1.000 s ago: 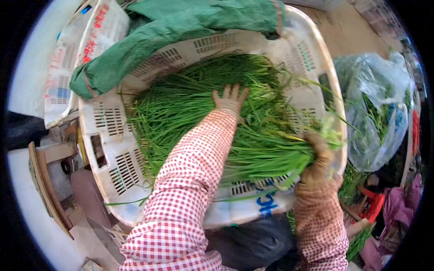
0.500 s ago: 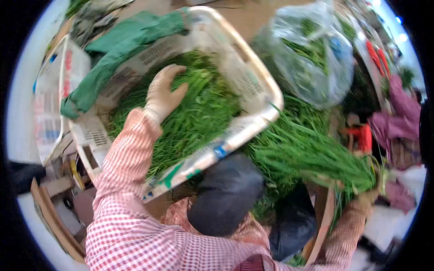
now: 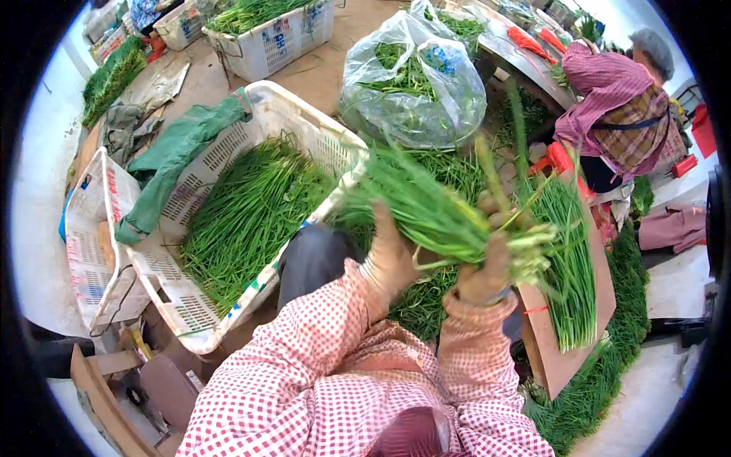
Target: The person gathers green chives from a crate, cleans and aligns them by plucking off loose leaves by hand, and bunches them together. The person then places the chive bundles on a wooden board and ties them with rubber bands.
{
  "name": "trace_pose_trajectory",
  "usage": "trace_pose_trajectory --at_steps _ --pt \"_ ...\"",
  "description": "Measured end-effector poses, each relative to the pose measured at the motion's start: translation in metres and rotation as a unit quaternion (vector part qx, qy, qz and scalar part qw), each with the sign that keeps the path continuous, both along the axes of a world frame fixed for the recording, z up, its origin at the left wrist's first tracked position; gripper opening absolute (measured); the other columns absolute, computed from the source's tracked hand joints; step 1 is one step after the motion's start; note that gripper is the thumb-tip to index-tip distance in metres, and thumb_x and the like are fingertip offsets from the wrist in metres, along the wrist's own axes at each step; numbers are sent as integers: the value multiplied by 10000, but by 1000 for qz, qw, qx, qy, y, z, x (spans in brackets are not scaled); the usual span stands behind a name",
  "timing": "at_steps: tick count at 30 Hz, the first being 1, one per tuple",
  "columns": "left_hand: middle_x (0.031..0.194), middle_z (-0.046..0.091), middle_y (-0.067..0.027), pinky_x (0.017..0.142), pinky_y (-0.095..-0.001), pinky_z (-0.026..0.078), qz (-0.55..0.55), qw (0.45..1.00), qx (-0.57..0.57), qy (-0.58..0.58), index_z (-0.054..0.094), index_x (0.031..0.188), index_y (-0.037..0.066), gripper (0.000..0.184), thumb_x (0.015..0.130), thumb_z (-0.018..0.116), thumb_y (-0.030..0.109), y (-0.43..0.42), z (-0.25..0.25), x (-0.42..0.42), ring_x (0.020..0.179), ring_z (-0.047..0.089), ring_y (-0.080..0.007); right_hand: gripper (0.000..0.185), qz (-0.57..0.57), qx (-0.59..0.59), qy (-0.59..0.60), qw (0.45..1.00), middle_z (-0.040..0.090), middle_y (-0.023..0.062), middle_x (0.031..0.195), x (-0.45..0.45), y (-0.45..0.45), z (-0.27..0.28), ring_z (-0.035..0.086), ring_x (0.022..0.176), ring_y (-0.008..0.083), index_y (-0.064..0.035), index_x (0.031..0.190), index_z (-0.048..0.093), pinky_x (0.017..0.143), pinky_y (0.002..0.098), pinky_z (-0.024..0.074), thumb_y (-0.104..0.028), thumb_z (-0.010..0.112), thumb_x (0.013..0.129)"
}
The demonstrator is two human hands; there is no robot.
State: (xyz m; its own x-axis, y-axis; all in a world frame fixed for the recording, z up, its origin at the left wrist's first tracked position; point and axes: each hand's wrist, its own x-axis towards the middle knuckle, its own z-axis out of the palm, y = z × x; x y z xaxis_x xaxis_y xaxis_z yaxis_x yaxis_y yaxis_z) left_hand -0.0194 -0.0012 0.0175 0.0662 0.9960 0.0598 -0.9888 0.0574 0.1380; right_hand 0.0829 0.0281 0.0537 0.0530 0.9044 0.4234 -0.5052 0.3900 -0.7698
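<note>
A bunch of garlic chives point(image 3: 438, 217) is held aslant over my lap, its leaves pointing to the upper left and blurred. My right hand point(image 3: 491, 263) is closed around it near the pale stem ends point(image 3: 533, 255). Close beside the leaves is my gloved left hand point(image 3: 387, 263), smeared by motion, its thumb up and apart from the fingers. To the left, a white plastic crate point(image 3: 183, 324) holds many loose chives point(image 3: 255, 217). A tidy pile of chives point(image 3: 567, 274) lies on a brown board point(image 3: 601, 263) at my right.
A green cloth point(image 3: 171, 156) hangs over the crate's far-left edge. Beyond my hands stands a clear plastic bag point(image 3: 457, 114) with greens inside. Another full crate point(image 3: 282, 49) is further back. At the upper right a person point(image 3: 617, 107) in a purple checked top bends over.
My left hand has come out of the crate to the front of my body. My right hand has brought the chives in from the far right. The view has swung right.
</note>
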Motion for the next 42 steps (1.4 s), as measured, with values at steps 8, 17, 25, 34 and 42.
trace_pose_trajectory --at_steps 8,17,25,34,42 --pt "898 639 -107 837 -439 519 77 986 -32 141 540 1144 36 430 740 648 134 16 -9 -54 817 634 -273 684 257 273 -482 792 467 193 1328 74 -24 -23 429 1262 381 -176 1258 548 1031 436 381 -83 752 612" --pt "895 640 -62 768 -348 503 26 859 34 510 530 1151 16 571 623 740 67 20 49 -32 826 615 -200 821 162 -80 -500 847 563 211 1211 128 58 69 647 909 253 1 1381 337 689 339 545 -282 759 736" --pt "904 649 -34 820 -316 483 -138 763 160 611 611 1099 37 481 640 754 8 21 48 2 865 606 -157 629 207 147 -467 847 616 127 1090 61 51 83 596 996 252 -44 1241 505 869 375 478 -358 744 752" --pt "839 641 -65 707 -322 497 -120 506 226 824 601 975 61 375 665 764 198 17 20 -1 758 592 -167 290 92 -203 -213 951 497 12 630 39 43 84 529 581 180 -62 1084 595 602 365 491 -297 575 916" --pt "925 620 -34 764 -298 485 -93 648 196 730 546 1136 44 495 679 730 95 -18 23 -25 826 560 -129 249 18 -218 -71 973 384 0 589 53 74 115 447 509 188 -23 874 570 530 356 451 -234 689 818"
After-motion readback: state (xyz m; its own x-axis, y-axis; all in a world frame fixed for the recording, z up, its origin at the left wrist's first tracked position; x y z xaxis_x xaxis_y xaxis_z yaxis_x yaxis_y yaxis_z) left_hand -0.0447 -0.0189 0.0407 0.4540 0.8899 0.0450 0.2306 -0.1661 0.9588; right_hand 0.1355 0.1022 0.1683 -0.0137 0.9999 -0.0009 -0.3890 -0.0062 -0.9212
